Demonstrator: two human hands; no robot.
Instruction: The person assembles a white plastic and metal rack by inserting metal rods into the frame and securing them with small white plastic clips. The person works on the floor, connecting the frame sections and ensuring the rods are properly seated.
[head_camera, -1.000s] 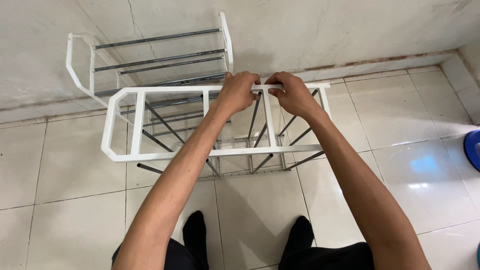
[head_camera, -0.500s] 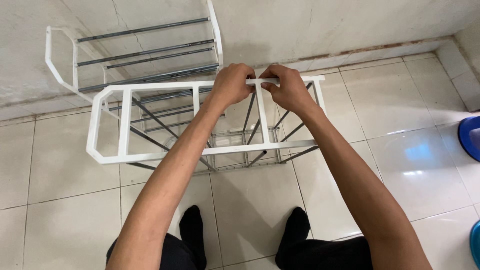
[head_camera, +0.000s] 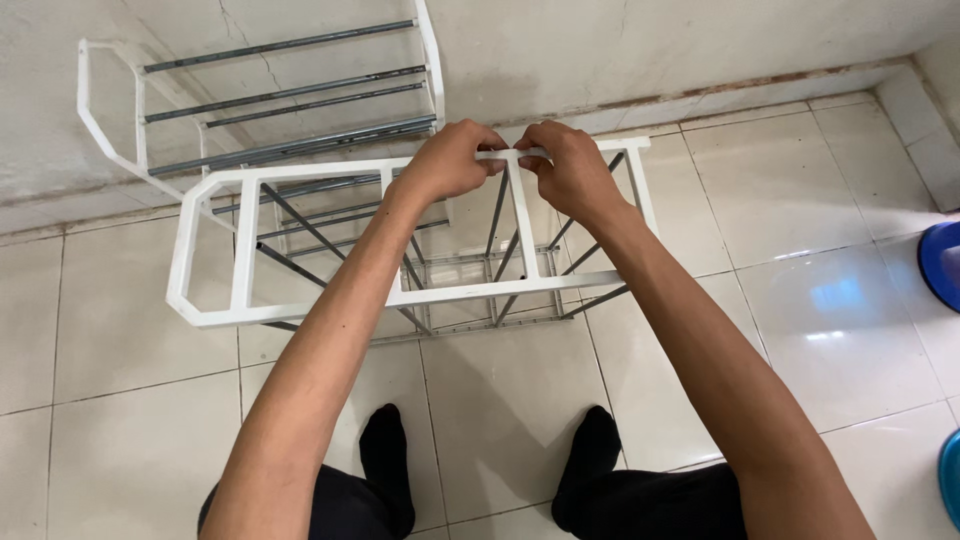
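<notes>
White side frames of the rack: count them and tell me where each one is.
2. One white side frame lies on top near the person, gripped at its far rail by the left hand and right hand. The other white side frame stands against the wall.

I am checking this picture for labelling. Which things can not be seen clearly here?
- Head view: the spot on the white rack frame that the left hand and right hand pinch is covered by the fingers.
- The blue object at the right is cut off by the picture's edge, so its kind is unclear.
- The feet of the second rack by the wall are hidden behind the near frame.
</notes>
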